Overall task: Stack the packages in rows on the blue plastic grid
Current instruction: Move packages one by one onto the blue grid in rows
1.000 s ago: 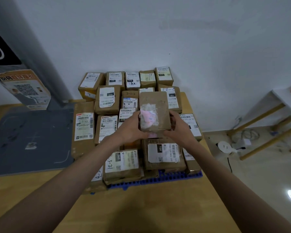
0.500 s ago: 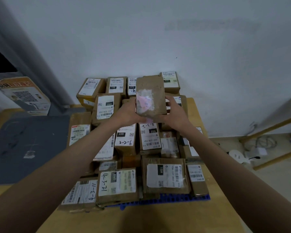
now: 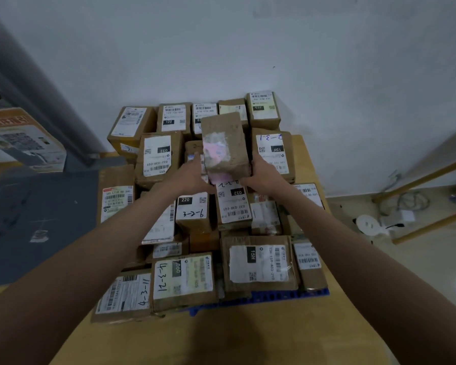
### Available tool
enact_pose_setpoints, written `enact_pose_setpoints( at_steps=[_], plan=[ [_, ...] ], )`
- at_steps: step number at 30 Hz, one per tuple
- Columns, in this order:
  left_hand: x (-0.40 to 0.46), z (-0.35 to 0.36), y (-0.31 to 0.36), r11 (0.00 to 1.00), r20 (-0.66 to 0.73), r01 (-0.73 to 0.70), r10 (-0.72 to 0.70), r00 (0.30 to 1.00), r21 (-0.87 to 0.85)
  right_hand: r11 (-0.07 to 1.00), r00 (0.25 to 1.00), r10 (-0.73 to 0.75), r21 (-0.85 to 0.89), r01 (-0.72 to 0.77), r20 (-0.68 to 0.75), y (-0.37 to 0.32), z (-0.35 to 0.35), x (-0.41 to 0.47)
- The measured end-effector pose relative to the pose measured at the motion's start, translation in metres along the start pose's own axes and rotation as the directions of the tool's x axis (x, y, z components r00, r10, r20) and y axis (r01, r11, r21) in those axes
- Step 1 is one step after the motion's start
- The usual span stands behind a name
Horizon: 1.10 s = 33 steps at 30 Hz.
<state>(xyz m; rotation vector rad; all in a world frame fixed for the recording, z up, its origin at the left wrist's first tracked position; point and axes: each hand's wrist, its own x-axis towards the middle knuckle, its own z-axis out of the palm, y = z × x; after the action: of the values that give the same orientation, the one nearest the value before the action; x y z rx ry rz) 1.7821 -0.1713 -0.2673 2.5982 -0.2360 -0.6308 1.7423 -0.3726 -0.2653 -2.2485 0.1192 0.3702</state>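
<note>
Holding the brown package [image 3: 225, 144] between both palms: your left hand [image 3: 192, 175] presses its left side, your right hand [image 3: 265, 175] curls round its lower right corner. It's above the stacked packages [image 3: 258, 264], toward the wall-side rows. The blue plastic grid [image 3: 287, 296] shows only along the stack's near edge.

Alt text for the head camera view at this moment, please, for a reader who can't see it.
Both hands, left hand and right hand, hold a brown package with a pink-smeared label above rows of labelled cardboard packages stacked on a blue plastic grid. The grid sits on a wooden table against a white wall.
</note>
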Motion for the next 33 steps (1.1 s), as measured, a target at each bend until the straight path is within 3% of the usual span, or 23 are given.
enact_pose_setpoints(
  at_steps=[5, 9, 14, 23, 26, 30, 33],
  plan=[
    [-0.025, -0.002, -0.012, 1.0, -0.071, 0.005, -0.004, 0.997, 0.023, 0.999, 0.995, -0.041, 0.022, 0.043, -0.089, 0.002, 0.002, -0.033],
    [-0.062, 0.005, -0.03, 0.996, -0.129, -0.044, 0.034, 0.991, -0.073, 0.998, 0.991, -0.05, 0.017, 0.053, -0.124, 0.01, 0.017, -0.067],
    [-0.116, 0.022, -0.055, 0.998, -0.183, -0.029, 0.019, 0.983, -0.053, 1.0, 0.989, 0.011, 0.027, -0.007, -0.147, 0.017, 0.045, -0.109],
    [-0.188, 0.061, -0.1, 0.997, -0.045, -0.081, 0.08, 0.996, -0.021, 0.999, 0.976, -0.006, 0.05, 0.018, -0.219, -0.008, 0.108, -0.169],
    [-0.204, 0.071, -0.123, 0.999, 0.0, -0.038, 0.038, 0.999, -0.036, 0.998, 0.983, 0.019, 0.057, -0.008, -0.182, -0.014, 0.134, -0.184],
    [-0.224, 0.084, -0.158, 0.997, -0.016, 0.069, -0.069, 0.998, 0.042, 0.982, 0.988, 0.155, -0.115, -0.153, 0.009, -0.015, 0.166, -0.199],
    [-0.239, 0.095, -0.186, 0.986, -0.018, 0.146, -0.145, 0.989, 0.08, 0.964, 0.966, 0.257, -0.069, -0.257, -0.004, -0.013, 0.19, -0.208]
  ],
)
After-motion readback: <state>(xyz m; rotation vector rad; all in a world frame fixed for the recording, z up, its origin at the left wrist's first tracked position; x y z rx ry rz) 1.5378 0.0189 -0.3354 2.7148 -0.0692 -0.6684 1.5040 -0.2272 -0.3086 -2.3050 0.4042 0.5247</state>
